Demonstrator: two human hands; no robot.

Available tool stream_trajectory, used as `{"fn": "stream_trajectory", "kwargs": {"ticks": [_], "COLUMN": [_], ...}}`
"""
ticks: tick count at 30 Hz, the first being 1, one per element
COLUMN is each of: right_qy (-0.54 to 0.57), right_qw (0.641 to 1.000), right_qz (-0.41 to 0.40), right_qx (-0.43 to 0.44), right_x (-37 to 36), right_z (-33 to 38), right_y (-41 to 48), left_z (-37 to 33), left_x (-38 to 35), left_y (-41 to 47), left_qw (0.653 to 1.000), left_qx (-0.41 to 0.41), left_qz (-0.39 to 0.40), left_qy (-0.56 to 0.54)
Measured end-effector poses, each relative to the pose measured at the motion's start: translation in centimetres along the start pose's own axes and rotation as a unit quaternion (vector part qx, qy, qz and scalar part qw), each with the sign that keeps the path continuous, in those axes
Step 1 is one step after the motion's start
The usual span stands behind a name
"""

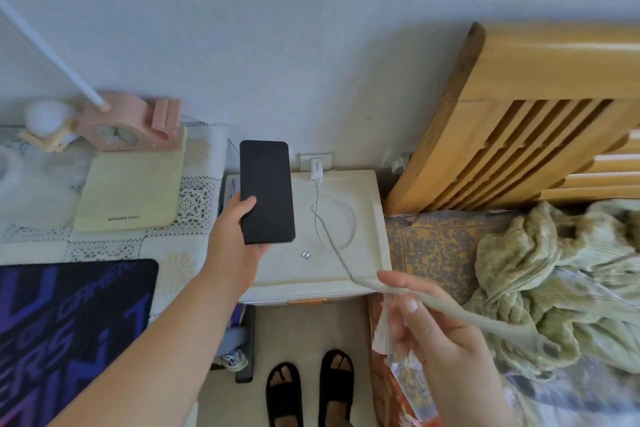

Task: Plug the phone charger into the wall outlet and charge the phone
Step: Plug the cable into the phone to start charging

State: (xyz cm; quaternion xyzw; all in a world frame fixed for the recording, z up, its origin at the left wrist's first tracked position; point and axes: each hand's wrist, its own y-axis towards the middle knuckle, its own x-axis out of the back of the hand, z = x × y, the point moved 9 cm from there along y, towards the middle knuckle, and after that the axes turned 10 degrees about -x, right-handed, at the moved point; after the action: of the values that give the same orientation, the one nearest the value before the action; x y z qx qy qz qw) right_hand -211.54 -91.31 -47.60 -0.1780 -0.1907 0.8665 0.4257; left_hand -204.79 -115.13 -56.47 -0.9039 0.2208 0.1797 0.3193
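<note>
head view: left hand (239, 239) grips the dark phone (266, 191); right hand (440, 340) pinches the blurred cable (332, 246) running from the plugged-in charger (316, 170).

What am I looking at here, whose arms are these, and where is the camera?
There is no machine: a person wears one camera on the head, looking down at their own arms and sandalled feet. The left hand holds a dark-screened phone above a white bedside cabinet. The right hand grips the charger cable in its fingers. That cable runs to a white charger already sitting in the wall outlet. A small shiny object, too small to identify, lies on the cabinet. The phone is not yet connected.
</note>
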Motion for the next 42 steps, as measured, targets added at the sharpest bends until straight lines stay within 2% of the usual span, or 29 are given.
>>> {"fn": "stream_trajectory", "kwargs": {"ticks": [2,4,9,14,16,19,20,22,23,24,27,28,29,31,34,39,42], "right_qy": [-0.07,-0.089,0.05,0.023,0.031,0.104,0.094,-0.005,0.016,0.036,0.007,0.011,0.024,0.041,0.005,-0.032,-0.025], "right_qw": [0.996,0.994,0.997,0.992,0.981,0.955,0.957,0.954,0.948,0.947,0.947,0.958,0.976,0.987,0.996,0.993,0.986], "right_qz": [-0.037,-0.042,0.046,0.099,0.178,0.278,0.272,0.301,0.311,0.312,0.322,0.285,0.214,0.158,0.084,-0.049,-0.083], "right_qx": [0.042,0.048,0.039,0.077,0.068,-0.009,-0.017,-0.01,-0.06,-0.073,-0.02,-0.042,-0.039,0.003,0.022,0.104,0.141], "right_x": [0.8,1.2,-0.4,-1.8,-3.5,-5.3,-5.4,-6.7,-6.6,-6.6,-8.3,-8.0,-6.7,-6.3,-6.0,-6.2,-6.4], "right_z": [1.3,2.1,3.8,5.6,6.0,4.8,4.1,2.9,1.8,1.3,4.2,5.1,5.7,8.0,10.1,15.0,16.8], "right_y": [-0.5,-0.9,-2.0,-3.0,-3.6,-6.1,-6.1,-5.0,-5.7,-5.5,-7.5,-7.6,-7.5,-7.9,-7.3,-8.1,-8.9], "left_z": [-1.0,-1.8,-3.4,-5.1,-6.1,-7.7,-8.3,-9.4,-9.9,-10.4,-11.9,-12.4,-12.8,-13.8,-15.3,-17.4,-18.0], "left_x": [-0.8,-1.5,-3.5,-5.4,-6.0,-7.1,-7.6,-8.4,-8.9,-9.5,-11.5,-12.2,-12.9,-14.3,-16.3,-19.0,-19.8], "left_y": [-0.5,-1.0,-2.5,-4.1,-4.9,-5.9,-6.2,-7.0,-7.5,-8.0,-10.1,-10.8,-11.5,-12.8,-14.8,-17.5,-18.2], "left_qw": [1.0,1.0,0.999,0.999,0.998,0.996,0.995,0.994,0.993,0.992,0.988,0.986,0.985,0.983,0.976,0.965,0.964], "left_qx": [-0.01,-0.014,-0.021,-0.025,-0.026,-0.038,-0.044,-0.05,-0.052,-0.054,-0.065,-0.069,-0.072,-0.078,-0.085,-0.088,-0.097], "left_qz": [0.017,0.026,0.047,0.042,0.048,0.071,0.078,0.089,0.096,0.106,0.134,0.143,0.149,0.158,0.189,0.226,0.232], "left_qy": [0.008,0.008,0.005,-0.016,-0.032,-0.035,-0.035,-0.04,-0.043,-0.045,-0.046,-0.049,-0.052,-0.057,-0.067,-0.097,-0.087]}}
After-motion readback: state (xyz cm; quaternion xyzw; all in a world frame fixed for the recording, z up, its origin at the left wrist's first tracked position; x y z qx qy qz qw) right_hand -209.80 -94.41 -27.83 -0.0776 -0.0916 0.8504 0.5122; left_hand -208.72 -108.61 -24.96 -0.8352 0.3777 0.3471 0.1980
